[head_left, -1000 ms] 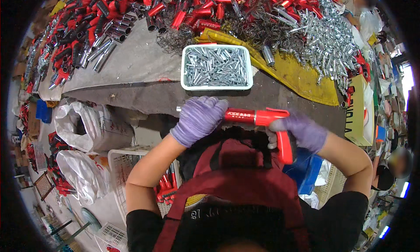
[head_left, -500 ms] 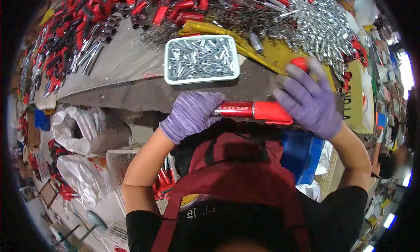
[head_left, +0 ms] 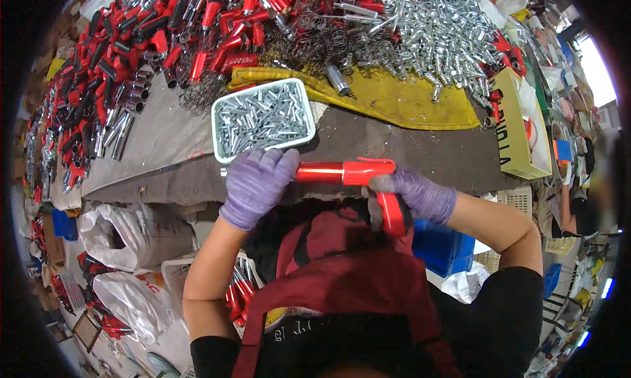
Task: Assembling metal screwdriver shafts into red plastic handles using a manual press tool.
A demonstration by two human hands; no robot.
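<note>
A red pistol-shaped tool [head_left: 358, 172] with a shiny tubular barrel lies crosswise before me, above the near edge of the bench. My left hand [head_left: 258, 186], in a purple knitted glove, is wrapped round the barrel near its left end. At the other end, my right hand [head_left: 420, 195], gloved alike, grips the rear of the tool where the handle slants down toward me. Part of the handle is hidden by its fingers. Just beyond my left hand stands a pale green tray [head_left: 311, 118] of small metal pins [head_left: 263, 118].
Red and black handles [head_left: 108, 69] are heaped at far left, wire springs [head_left: 305, 53] at the middle, silver metal parts [head_left: 440, 40] at far right. A yellow cloth [head_left: 420, 109] lies before them. A yellow box [head_left: 516, 125] stands at right, a blue bin [head_left: 440, 246] below the bench edge.
The tool has shifted left and turned, its handle now showing toward me. My right hand has come down from its far-right blur onto the tool's rear. The view has tilted somewhat.
</note>
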